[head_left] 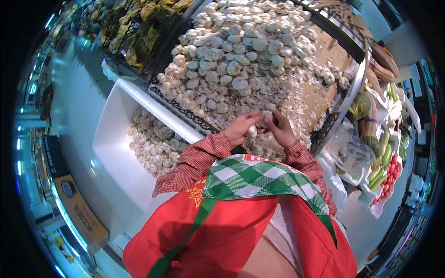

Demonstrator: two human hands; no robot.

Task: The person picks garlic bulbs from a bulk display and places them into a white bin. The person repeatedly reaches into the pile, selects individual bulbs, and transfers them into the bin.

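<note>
Both hands are together over the near edge of a garlic display. My left hand (242,128) holds a small garlic bulb (252,131) low in its fingers. Between the fingertips of my right hand (282,128) is another garlic bulb (266,116), which the left fingertips also reach. Beneath them lie many loose papery garlic skins (259,147). Farther back rises a large heap of whole garlic bulbs (240,48). At my left, a white foam box (111,133) contains more garlic bulbs (156,142).
Bare cardboard (321,90) lines the display's right side, inside a metal rail (361,74). Clear plastic bags (354,149) hang at the right, near squashes (370,146), green cucumber-like vegetables (386,154) and red tomatoes (393,172). Yellowish-brown produce (139,27) fills a bin at the upper left.
</note>
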